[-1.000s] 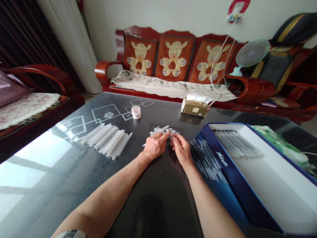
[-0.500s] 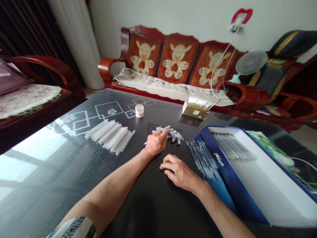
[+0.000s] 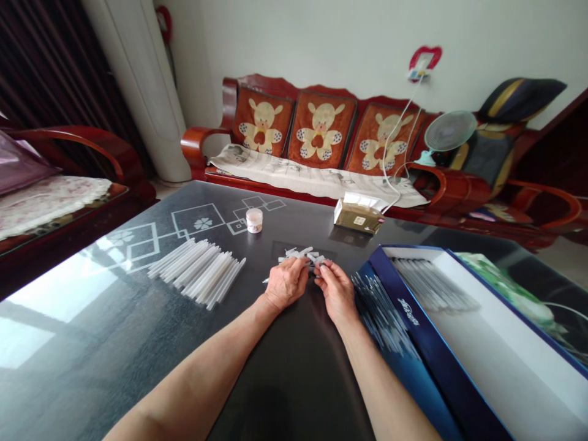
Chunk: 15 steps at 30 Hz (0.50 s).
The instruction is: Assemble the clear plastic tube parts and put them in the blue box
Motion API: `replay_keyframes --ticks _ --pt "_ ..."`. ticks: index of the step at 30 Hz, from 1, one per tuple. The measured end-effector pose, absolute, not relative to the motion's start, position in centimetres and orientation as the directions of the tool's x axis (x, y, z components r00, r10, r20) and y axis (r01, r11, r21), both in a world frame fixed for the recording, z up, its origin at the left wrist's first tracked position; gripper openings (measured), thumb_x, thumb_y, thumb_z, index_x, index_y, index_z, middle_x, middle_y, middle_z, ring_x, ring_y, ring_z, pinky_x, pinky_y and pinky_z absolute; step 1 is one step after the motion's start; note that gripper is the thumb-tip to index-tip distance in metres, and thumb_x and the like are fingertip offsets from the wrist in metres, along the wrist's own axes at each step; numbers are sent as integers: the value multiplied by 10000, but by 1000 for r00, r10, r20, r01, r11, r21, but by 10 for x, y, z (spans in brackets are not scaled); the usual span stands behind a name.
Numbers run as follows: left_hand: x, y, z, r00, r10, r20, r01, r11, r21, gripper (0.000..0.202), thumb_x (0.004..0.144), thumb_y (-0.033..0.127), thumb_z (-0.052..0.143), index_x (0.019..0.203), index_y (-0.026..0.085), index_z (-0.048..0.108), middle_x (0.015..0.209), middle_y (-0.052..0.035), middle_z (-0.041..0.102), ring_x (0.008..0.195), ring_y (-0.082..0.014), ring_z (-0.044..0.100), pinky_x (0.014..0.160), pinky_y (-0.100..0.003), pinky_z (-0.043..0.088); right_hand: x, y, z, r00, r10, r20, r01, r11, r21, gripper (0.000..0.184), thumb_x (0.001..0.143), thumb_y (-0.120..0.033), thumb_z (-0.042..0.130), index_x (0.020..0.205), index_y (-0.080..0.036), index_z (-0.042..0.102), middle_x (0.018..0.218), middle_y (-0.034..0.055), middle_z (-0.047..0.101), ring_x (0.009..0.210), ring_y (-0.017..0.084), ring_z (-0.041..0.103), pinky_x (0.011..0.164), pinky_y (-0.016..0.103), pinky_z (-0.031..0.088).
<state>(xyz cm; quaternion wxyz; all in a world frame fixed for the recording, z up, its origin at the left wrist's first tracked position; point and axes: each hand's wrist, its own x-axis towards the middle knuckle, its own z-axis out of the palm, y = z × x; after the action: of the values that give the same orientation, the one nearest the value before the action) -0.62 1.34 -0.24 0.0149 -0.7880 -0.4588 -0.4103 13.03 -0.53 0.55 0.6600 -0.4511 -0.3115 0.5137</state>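
In the head view, the left hand and the right hand are together, with their fingertips almost meeting at the near edge of a small loose pile of short white plastic tubes. This pile lies near the middle of the table, and its pieces are too mixed for an exact count. I cannot tell if the fingers are clamped on a piece.

The surface is a dark glass table top with a white pattern of squares at the far left. A wide stretch of dark glass is left of the hands. Farther left lies one group of long translucent white tubes, side by side, too many to count exactly. Just right of the right hand, thin clear rods lie fanned beside one open blue-and-white cardboard box, which holds more rods.

At the far side stand one small white jar and one brown paper tissue packet. Beyond the table is a red wooden sofa with three orange cushions and one round electric fan.
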Motion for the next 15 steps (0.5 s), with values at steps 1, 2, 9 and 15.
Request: replay_keyframes --ticks 1,2,9,15 --pt "-6 13 -2 252 712 655 739 -579 344 227 937 265 436 1087 197 593 874 -43 676 827 -162 649 750 -258 524 129 -4 4 278 960 -45 -392 70 -917 322 613 -332 787 884 -207 667 850 17 710 742 149 661 588 234 508" --pt "-6 13 -1 264 711 652 742 -582 333 234 938 269 436 1092 203 599 868 -41 671 822 -164 643 754 -264 521 129 -3 2 274 961 -35 -381 75 -922 321 617 -334 787 891 -209 675 845 12 709 736 144 659 587 231 506" --pt "-7 12 2 309 692 652 741 -605 291 272 953 284 398 1078 195 622 862 -57 662 805 -178 614 782 -304 511 131 0 -5 222 975 13 -312 84 -946 281 678 -334 764 924 -218 690 829 3 706 732 150 655 624 261 519" --pt "-6 12 1 326 692 645 732 -616 291 255 949 271 412 1066 196 625 845 -48 649 793 -179 608 773 -307 505 130 0 -4 193 981 25 -271 77 -959 262 685 -333 761 914 -221 701 847 12 710 759 162 658 637 269 521"
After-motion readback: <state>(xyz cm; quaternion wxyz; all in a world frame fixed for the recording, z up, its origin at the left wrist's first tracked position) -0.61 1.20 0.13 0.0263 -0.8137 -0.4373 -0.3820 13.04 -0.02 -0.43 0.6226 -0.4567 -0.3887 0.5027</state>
